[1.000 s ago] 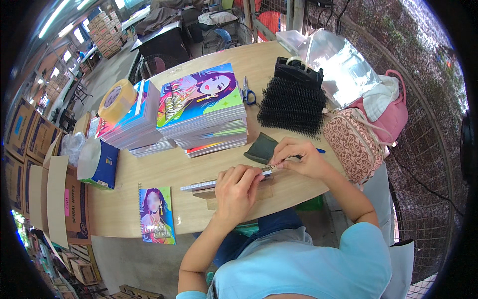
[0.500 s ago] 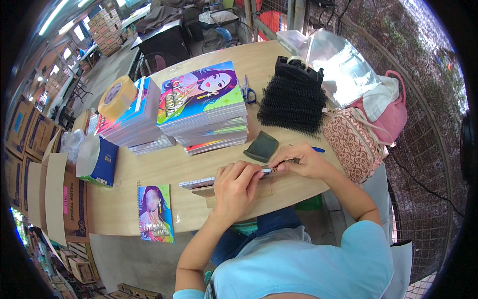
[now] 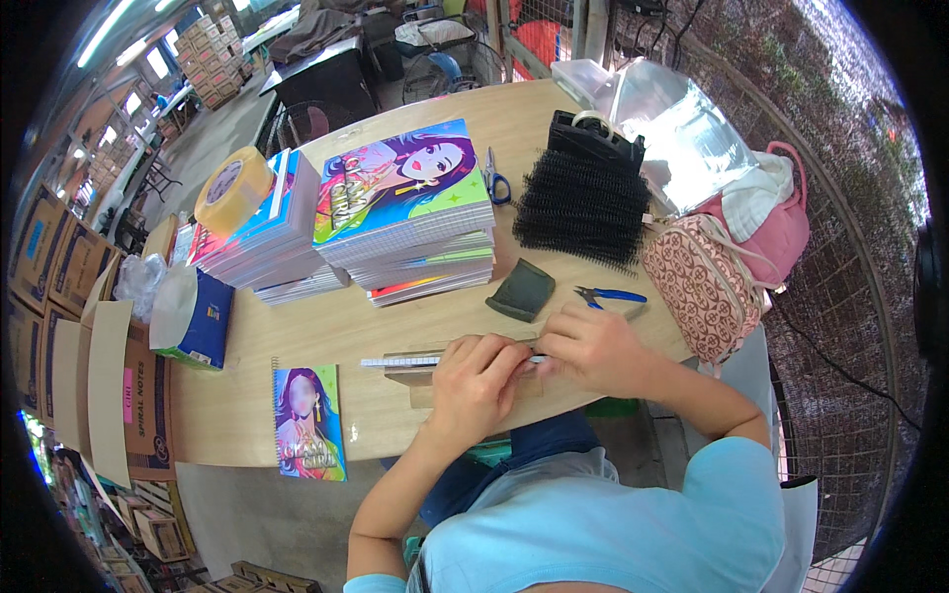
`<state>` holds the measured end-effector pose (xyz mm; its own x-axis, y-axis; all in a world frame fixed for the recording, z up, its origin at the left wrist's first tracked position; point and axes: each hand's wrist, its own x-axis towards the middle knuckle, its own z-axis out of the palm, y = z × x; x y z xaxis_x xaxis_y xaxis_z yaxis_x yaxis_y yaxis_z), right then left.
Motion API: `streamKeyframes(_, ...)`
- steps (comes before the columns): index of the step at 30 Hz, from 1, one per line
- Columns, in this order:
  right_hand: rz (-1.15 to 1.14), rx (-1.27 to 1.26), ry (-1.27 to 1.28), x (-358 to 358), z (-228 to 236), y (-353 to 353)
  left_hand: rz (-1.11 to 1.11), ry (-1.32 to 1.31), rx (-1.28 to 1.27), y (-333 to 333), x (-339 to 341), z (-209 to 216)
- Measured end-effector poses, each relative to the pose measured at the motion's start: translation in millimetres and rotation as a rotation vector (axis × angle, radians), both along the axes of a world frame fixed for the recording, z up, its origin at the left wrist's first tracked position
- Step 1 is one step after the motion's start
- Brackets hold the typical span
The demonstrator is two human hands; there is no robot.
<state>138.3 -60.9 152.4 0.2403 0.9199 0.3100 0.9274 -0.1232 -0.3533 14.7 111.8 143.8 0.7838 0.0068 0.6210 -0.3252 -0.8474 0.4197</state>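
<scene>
Steadying left hand (image 3: 474,371): fingers closed over a slim notebook with a white gridded edge (image 3: 400,362), near the desk's front; that edge faces up beside a flat brown strip (image 3: 410,376), more level than half a second ago.
Right hand (image 3: 588,346): now drawn in just beside the left, fingers bunched at the notebook's right end; the dark coil they showed half a second ago is hidden, so I cannot tell what they pinch.
Blue-handled metal pliers (image 3: 613,295): newly uncovered behind the right hand, lying free; the work appears centred on that right end, done by fingers alone.
Desk (image 3: 247,415), left: open blue cardboard box (image 3: 210,321), spiral notebook with a multicoloured cover (image 3: 309,425), notebook stack topped by a yellowish tape roll (image 3: 234,190).
Desk, middle: taller bright-covered notebook stack (image 3: 405,237), blue-handled scissors (image 3: 497,186), dark green curved piece (image 3: 521,290).
Desk, right: heap of black spiral coils (image 3: 578,212), pink-and-brown patterned bag (image 3: 702,287).
Room: brown cartons (image 3: 213,59) piled far left, dark-topped table (image 3: 321,84) beyond the desk, wire mesh (image 3: 840,247) at right.
</scene>
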Motion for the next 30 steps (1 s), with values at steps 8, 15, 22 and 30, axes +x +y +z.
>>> streamKeyframes(8,-0.21,-0.46,0.021,60,-52,53,0.148,-0.01,0.205,-19,9,-4)
streamKeyframes(15,0.115,-0.174,0.823,114,-11,14,0.302,-0.07,0.123,0,-14,10)
streamKeyframes(22,0.54,0.128,1.305,88,12,-1,0.241,-0.029,0.007,11,-13,1)
streamKeyframes(30,0.193,-0.189,0.367,71,12,12,0.215,-0.009,0.004,13,-16,-3)
